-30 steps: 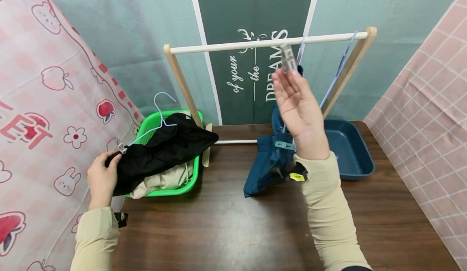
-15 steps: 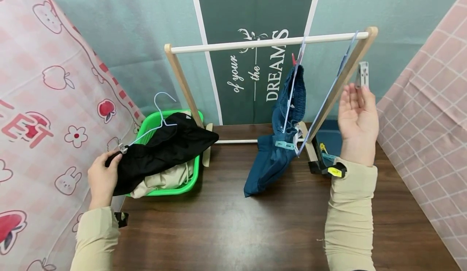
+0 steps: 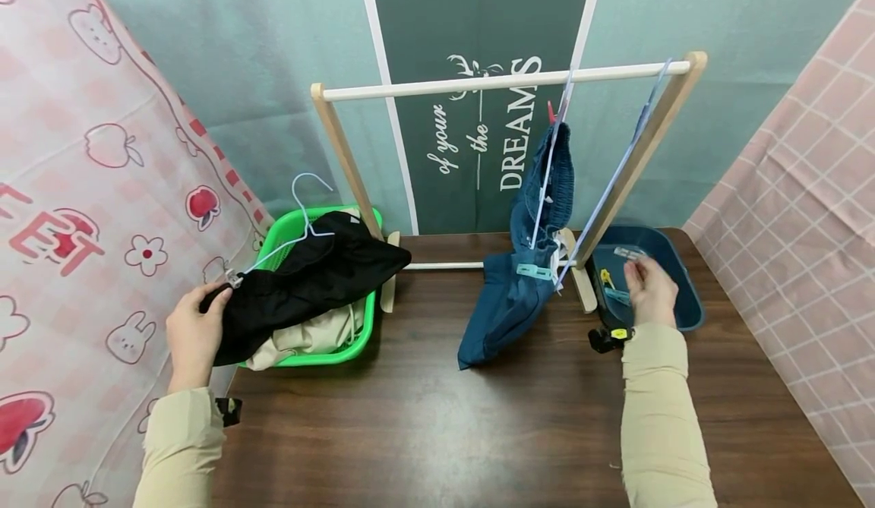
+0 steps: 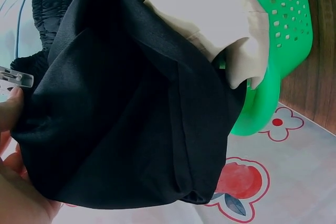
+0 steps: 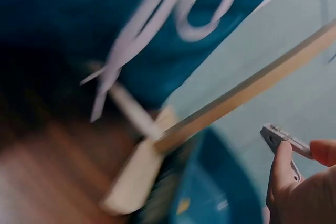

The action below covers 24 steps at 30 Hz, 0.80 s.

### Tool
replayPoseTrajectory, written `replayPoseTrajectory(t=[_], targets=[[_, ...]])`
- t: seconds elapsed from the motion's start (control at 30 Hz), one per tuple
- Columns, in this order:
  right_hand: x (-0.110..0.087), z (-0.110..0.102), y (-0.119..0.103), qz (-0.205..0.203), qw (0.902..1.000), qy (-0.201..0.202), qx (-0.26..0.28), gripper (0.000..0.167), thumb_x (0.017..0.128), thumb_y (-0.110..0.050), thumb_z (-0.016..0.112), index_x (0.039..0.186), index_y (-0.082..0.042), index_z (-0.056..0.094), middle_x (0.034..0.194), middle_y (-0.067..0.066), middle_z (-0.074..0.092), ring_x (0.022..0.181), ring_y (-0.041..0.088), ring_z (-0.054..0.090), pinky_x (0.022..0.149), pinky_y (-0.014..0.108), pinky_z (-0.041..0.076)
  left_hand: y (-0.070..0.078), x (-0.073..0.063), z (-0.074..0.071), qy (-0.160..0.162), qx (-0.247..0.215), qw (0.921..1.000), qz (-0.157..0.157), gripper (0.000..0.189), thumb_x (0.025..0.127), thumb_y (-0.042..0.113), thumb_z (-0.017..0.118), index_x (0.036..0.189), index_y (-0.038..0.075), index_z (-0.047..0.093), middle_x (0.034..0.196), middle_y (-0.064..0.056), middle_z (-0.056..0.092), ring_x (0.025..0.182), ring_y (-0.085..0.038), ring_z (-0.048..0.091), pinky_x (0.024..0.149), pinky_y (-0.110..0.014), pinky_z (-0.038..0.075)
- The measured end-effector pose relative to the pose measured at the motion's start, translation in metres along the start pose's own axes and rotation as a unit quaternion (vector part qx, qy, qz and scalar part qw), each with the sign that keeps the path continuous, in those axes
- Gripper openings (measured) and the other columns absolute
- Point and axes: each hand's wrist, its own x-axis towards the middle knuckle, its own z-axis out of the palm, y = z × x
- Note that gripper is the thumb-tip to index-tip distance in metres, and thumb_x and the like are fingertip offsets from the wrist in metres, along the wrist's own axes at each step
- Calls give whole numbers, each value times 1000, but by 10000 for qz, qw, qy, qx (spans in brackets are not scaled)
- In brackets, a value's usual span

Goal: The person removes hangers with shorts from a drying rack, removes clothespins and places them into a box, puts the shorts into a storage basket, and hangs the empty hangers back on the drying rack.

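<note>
My left hand (image 3: 194, 333) pinches the waistband edge of a black garment (image 3: 307, 280), beside a clear clothespin (image 3: 234, 278) that clips it to a light-blue hanger (image 3: 276, 250). The garment drapes over a green basket (image 3: 368, 326), with beige cloth (image 3: 317, 337) under it. In the left wrist view the garment (image 4: 121, 119) hangs in folds. My right hand (image 3: 654, 293) pinches a second clear clothespin (image 3: 627, 253) over a dark blue basin (image 3: 689, 295). That clothespin (image 5: 286, 141) sits between thumb and fingers in the right wrist view.
Blue pants (image 3: 502, 303) hang on a hanger from the white rail (image 3: 437, 87), with a teal clothespin (image 3: 535, 272) and a red one (image 3: 551, 112). Another hanger (image 3: 604, 193) hangs by the wooden right post (image 3: 645, 140). Yellow (image 3: 606, 277) and blue clothespins (image 3: 617, 296) lie in the basin.
My right hand, with the clear clothespin, has moved from in front of the blue pants to the right, then down over the basin. My left hand stays on the black garment.
</note>
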Motion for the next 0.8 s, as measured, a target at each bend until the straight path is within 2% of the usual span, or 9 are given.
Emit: replayPoseTrajectory(t=[0.1, 0.17, 0.2, 0.23, 0.33, 0.4, 0.5, 0.7, 0.8], targets=[[16, -11, 8, 67, 9978, 293, -597, 35, 85, 9, 61, 115, -8, 60, 71, 8, 60, 66, 15, 62, 77, 20, 56, 0, 0, 0, -13, -4, 10000, 46, 27, 94, 23, 60, 114, 4, 67, 121, -23, 63, 120, -42, 53, 100, -52, 38], [25, -18, 13, -163, 9829, 392, -1790, 55, 86, 7, 60, 136, -12, 46, 77, 4, 58, 61, 11, 62, 71, 17, 55, 1, -1, -1, -56, -12, 10000, 59, 28, 94, 23, 60, 114, 4, 67, 122, -23, 63, 120, -42, 53, 100, -52, 38], [29, -21, 16, -361, 9634, 414, -2624, 60, 86, 5, 60, 141, -10, 40, 81, 3, 58, 57, 7, 60, 67, 16, 55, 2, -1, -1, -80, -15, 9999, 64, 28, 94, 23, 60, 114, 4, 67, 122, -23, 63, 120, -42, 53, 100, -53, 38], [33, -24, 19, -605, 9353, 444, -3459, 63, 87, 3, 60, 144, -6, 36, 86, 6, 58, 55, 4, 59, 64, 15, 53, 2, -1, -2, -110, -9, 9999, 63, 28, 95, 23, 59, 114, 3, 66, 122, -23, 63, 119, -43, 53, 100, -53, 38], [39, -33, 27, -1328, 8180, 667, -5556, 55, 87, -2, 59, 139, 7, 43, 107, 16, 55, 69, 7, 59, 67, 22, 51, 5, -2, -4, -216, 46, 9997, 49, 29, 96, 25, 56, 113, 3, 66, 122, -23, 63, 118, -44, 53, 100, -53, 38], [41, -38, 30, -1621, 7629, 771, -6210, 50, 87, -5, 60, 132, 11, 48, 117, 27, 54, 89, 22, 59, 80, 31, 51, 7, -3, -6, -305, 145, 9994, 48, 31, 98, 27, 53, 114, 3, 65, 122, -23, 62, 118, -45, 53, 99, -55, 38], [41, -41, 32, -1787, 7168, 880, -6682, 45, 86, -9, 59, 125, 13, 54, 116, 31, 55, 108, 37, 51, 94, 43, 46, 9, -3, -8, -496, 319, 9983, 28, 35, 99, 30, 48, 116, 4, 64, 125, -25, 60, 120, -47, 51, 98, -58, 37], [39, -42, 31, -1734, 6315, 804, -7514, 52, 87, -19, 53, 121, 21, 51, 117, 37, 53, 100, 41, 51, 90, 46, 47, 19, -4, -10, -622, 493, 9968, -11, 41, 99, 37, 47, 118, 4, 63, 125, -27, 59, 118, -49, 50, 96, -62, 36], [37, -40, 31, -1590, 6108, 670, -7727, 57, 90, -23, 50, 122, 23, 47, 121, 39, 49, 100, 42, 50, 90, 48, 47, 23, -4, -11, -513, 568, 9970, 84, 40, 98, 36, 49, 115, 4, 65, 122, -26, 62, 114, -49, 52, 94, -62, 38]])
